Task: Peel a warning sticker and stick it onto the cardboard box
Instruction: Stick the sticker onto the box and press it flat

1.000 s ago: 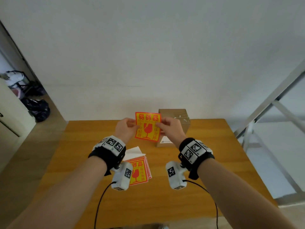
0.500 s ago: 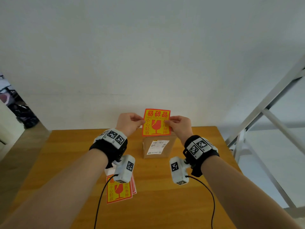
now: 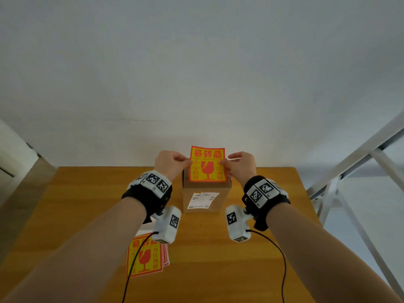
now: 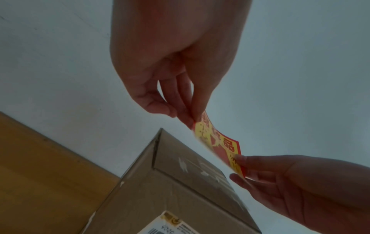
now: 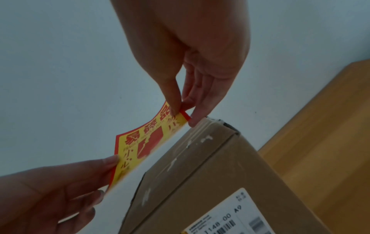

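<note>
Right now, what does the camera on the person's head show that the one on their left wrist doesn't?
Only the head view shows the spare stack of stickers lying on the table, the marker wristbands and the metal frame at the right. Only the left wrist view shows the top of the cardboard box with whitish scuff marks, and the gap of air between it and the sticker. Both show the warning sticker pinched at its sides by the left hand and the right hand, above the box.

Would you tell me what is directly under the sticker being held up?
Under the sticker sits the cardboard box, its taped top bare and apart from it. The sticker's underside is hidden.
</note>
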`<state>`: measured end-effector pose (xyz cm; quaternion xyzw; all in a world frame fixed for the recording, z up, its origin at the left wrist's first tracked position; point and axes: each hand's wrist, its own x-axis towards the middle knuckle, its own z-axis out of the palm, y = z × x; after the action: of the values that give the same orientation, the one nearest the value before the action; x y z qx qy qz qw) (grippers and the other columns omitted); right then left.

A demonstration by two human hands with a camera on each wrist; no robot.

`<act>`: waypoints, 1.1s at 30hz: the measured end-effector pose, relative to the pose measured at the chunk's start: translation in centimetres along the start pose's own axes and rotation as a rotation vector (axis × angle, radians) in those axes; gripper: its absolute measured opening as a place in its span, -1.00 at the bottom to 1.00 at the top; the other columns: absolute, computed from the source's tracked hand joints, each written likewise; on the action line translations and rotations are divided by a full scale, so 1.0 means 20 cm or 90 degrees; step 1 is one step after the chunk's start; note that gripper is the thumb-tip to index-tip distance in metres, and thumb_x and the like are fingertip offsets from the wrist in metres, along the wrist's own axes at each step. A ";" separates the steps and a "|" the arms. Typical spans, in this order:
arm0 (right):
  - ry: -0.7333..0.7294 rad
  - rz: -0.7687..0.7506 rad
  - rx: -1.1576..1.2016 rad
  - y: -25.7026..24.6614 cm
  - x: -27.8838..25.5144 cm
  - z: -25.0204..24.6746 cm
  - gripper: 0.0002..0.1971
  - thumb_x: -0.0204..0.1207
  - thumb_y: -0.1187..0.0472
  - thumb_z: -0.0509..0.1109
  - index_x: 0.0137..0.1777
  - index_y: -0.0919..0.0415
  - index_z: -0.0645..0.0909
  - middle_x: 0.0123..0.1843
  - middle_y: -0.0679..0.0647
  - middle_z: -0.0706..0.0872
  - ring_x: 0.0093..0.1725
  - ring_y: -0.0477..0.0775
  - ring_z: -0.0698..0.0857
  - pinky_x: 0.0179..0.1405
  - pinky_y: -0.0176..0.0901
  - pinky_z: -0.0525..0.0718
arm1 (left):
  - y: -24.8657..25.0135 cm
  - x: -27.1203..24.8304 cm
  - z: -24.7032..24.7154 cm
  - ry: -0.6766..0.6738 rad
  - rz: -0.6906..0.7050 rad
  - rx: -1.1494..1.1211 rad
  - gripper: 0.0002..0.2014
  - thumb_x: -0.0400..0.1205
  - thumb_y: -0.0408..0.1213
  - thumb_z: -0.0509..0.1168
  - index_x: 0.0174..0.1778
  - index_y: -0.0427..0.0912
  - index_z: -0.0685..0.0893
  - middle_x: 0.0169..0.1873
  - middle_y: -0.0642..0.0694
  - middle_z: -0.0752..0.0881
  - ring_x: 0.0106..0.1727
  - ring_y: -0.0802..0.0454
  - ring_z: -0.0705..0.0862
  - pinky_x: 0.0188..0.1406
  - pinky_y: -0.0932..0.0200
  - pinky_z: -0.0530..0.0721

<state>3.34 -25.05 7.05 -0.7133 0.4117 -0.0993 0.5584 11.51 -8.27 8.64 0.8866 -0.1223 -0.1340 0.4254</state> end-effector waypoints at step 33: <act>-0.031 -0.001 -0.185 0.04 0.11 0.03 -0.56 0.39 0.16 0.55 0.22 0.21 0.52 0.10 0.19 0.76 0.05 0.15 0.77 0.05 0.09 0.77 | -0.06 0.06 0.10 -0.080 -0.128 0.014 -0.77 0.36 -0.19 0.57 -0.15 -0.20 0.80 -0.14 -0.05 0.70 -0.05 0.08 0.59 -0.02 0.19 0.47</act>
<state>4.72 -26.09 5.43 -0.7891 0.4074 -0.0218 0.4593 12.08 -9.33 6.28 0.8890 -0.0608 -0.2300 0.3912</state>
